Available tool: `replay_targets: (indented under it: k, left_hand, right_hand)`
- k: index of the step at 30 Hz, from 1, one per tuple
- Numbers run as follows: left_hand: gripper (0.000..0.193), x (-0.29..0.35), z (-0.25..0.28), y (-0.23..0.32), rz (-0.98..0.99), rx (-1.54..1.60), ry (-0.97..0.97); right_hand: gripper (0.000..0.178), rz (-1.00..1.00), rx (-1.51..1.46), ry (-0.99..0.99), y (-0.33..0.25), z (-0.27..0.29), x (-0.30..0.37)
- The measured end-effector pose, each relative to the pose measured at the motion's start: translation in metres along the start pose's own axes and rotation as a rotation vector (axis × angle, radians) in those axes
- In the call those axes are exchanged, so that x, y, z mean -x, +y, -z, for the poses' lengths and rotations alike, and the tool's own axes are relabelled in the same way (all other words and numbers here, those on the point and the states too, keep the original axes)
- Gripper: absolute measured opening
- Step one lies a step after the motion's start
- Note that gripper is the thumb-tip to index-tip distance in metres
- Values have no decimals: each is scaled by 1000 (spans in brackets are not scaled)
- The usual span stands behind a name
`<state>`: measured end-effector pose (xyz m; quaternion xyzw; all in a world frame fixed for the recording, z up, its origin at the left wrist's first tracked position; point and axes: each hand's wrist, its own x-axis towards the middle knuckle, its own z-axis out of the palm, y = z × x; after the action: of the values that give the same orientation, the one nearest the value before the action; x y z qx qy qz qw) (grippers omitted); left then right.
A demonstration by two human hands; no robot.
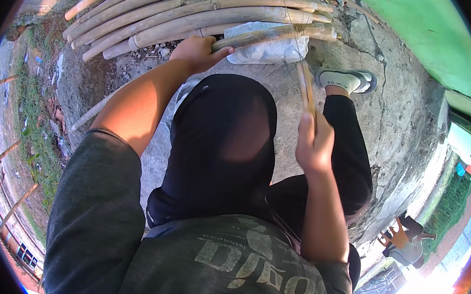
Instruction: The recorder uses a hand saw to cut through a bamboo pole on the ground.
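My left hand [195, 53] is closed around the near end of a bamboo pole [265, 37], its thumb lying along the top. This pole rests across a pale, rough-faced block [253, 54] on the ground. In my right hand [315, 143], fingers wrapped tight, is a wooden-handled tool [306, 86]. The tool points away from me, and its far end meets the block's right edge beside the pole. What kind of head it has I cannot make out. A thin dark line, like wire or cord, crosses the pole there.
Several bamboo poles [201, 11] lie side by side just beyond the block. My sandalled foot [349, 81] stands right of it on cracked concrete [401, 120]. A green wall [429, 35] rises at the far right. Another person [406, 243] sits farther back at the right.
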<state>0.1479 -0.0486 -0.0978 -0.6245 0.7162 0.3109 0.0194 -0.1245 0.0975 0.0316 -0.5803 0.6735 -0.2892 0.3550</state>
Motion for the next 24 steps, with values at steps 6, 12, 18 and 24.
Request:
replay_targets:
  k: [6,12,18,24]
  left_hand:
    - [81,-5,4,-3,28,54,-55]
    - [78,-2,9,8,21,12,-65]
    - [74,-6,-6,-11,-9,12,59]
    - [74,-2,4,-4,15,58,11]
  right_hand:
    - [29,206,234,49,29,27,71]
    - [33,-54,-53,-26,4,33,110]
    - [32,3,22,15,-2,-10,-12]
    - [66,-98,27,-85,8,49,150]
